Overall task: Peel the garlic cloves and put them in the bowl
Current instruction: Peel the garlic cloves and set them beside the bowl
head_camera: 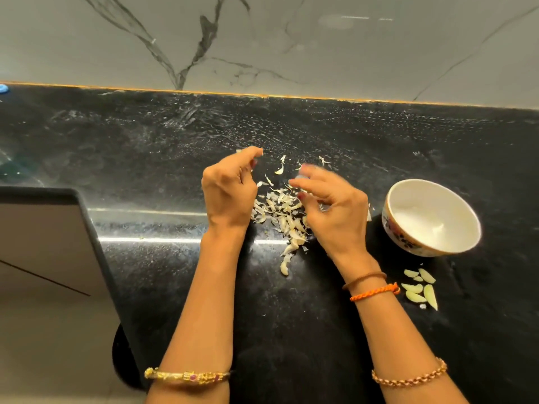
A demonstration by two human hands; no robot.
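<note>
Currently mid-peel. Left hand (pixel 227 193) hangs with fingers loosely curled; whether it pinches a scrap of skin cannot be told. Right hand (pixel 329 205), blurred, pinches what appears to be a small garlic clove (pixel 298 182) at thumb and forefinger. Both hover over the heap of pale papery skins (pixel 281 212) mid-counter. Pale peeled garlic cloves (pixel 420 288) lie near the black stone countertop's (pixel 145 141) front right edge, beside the white floral ceramic bowl (pixel 408 199), which looks empty. Next: finish stripping, then carry cloves rightward into the bowl.
</note>
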